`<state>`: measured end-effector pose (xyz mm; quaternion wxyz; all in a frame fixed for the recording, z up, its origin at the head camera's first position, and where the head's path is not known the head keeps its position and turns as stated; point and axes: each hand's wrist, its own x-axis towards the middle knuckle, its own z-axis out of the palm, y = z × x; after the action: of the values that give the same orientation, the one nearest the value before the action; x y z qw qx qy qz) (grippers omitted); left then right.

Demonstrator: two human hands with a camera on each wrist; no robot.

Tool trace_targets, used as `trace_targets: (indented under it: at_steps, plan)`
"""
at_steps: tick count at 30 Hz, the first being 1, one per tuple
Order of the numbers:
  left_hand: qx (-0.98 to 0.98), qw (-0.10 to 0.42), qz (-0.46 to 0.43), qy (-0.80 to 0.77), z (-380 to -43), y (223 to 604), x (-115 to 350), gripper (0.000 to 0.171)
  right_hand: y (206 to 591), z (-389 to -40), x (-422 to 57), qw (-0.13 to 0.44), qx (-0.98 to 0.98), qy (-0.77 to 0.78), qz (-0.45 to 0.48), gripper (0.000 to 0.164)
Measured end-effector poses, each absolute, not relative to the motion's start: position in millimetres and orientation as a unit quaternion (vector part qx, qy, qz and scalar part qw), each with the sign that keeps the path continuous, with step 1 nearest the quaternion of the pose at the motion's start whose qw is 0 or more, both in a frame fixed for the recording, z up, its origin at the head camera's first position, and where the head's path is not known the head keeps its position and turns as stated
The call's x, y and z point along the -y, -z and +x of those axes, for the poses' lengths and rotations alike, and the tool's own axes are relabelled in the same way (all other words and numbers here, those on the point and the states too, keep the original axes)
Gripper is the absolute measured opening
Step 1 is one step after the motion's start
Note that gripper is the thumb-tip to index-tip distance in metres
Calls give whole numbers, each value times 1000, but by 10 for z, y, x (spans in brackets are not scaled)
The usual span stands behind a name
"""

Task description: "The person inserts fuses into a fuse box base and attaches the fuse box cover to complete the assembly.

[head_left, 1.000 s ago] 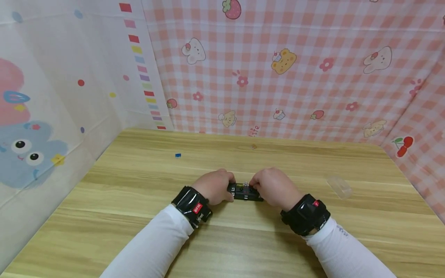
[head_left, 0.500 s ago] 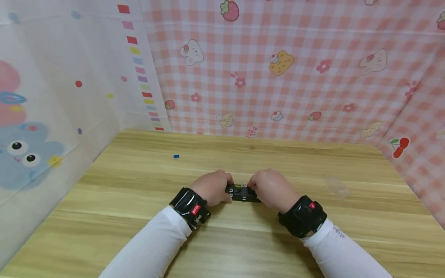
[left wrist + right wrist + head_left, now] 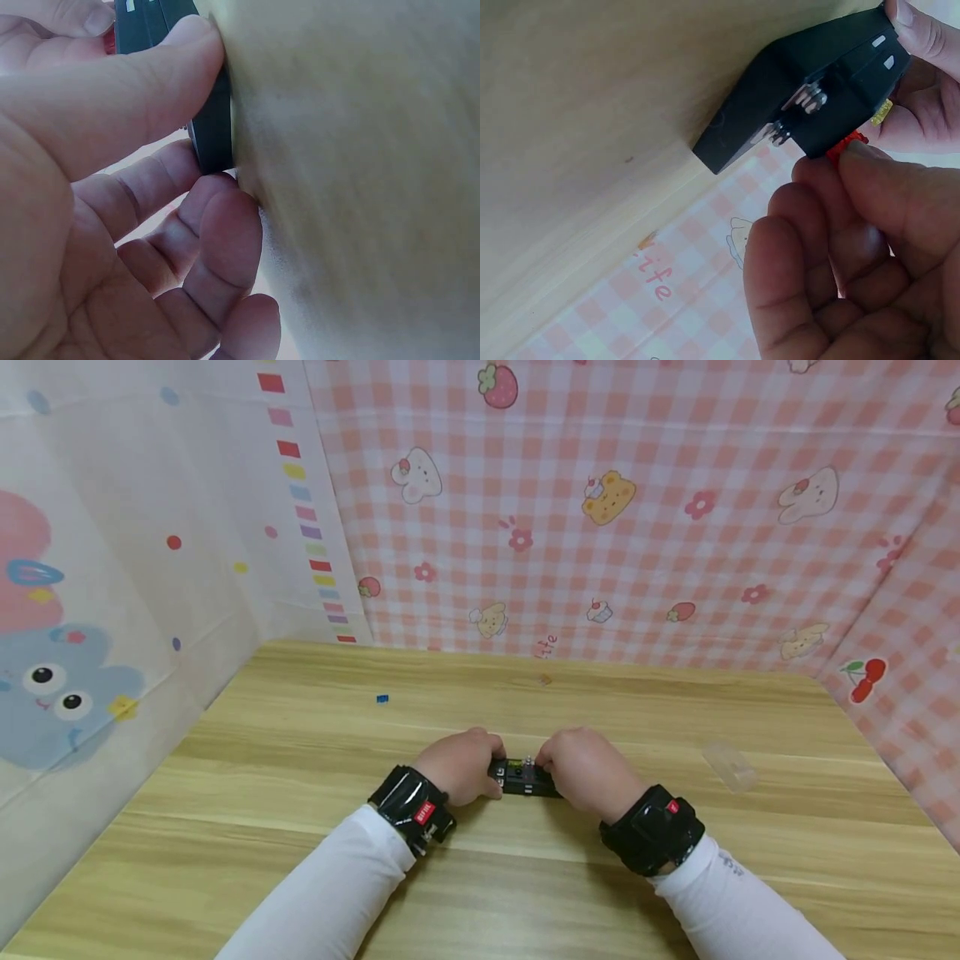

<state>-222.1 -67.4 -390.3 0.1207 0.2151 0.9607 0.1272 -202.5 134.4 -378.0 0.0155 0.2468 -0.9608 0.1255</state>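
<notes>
A small black plastic box point(image 3: 517, 782) with metal contacts point(image 3: 810, 97) lies on the wooden table, between both hands. My left hand point(image 3: 460, 766) grips its left end, with the thumb on the near side and fingers on the far side. In the right wrist view, thumb and forefinger of my right hand point(image 3: 862, 232) pinch a small red piece point(image 3: 846, 144) at the box's top; the fingertips hide most of it. A yellow piece point(image 3: 883, 112) shows beside the left hand's fingers. What kind of device the box is, I cannot tell.
Farther back on the left lies a small blue piece point(image 3: 382, 699). To the right of my right hand is a clear plastic piece point(image 3: 730, 766). A tiny orange spot point(image 3: 544, 679) shows near the back edge. Patterned cloth point(image 3: 645, 552) hangs behind the table point(image 3: 480, 877).
The head view has shifted slightly. Both hands keep their places on the black box, with only a very small shift of the right fingers.
</notes>
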Motion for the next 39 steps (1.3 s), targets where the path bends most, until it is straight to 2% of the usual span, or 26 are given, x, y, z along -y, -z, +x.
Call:
trace_targets:
  at_steps: [17, 26, 39]
  plan:
    - [-961, 118, 213, -130, -2218, 3926, 681, 46, 3820, -2066, -1486, -8, 952, -161, 259, 16]
    - [-961, 123, 208, -134, -2204, 3903, 673, 47, 3792, -2063, -1628, -75, 952, -166, 247, 36]
    - [-963, 125, 201, -133, -2196, 3881, 657, 48, 3852, -2078, -1592, -98, 963, -115, 221, 37]
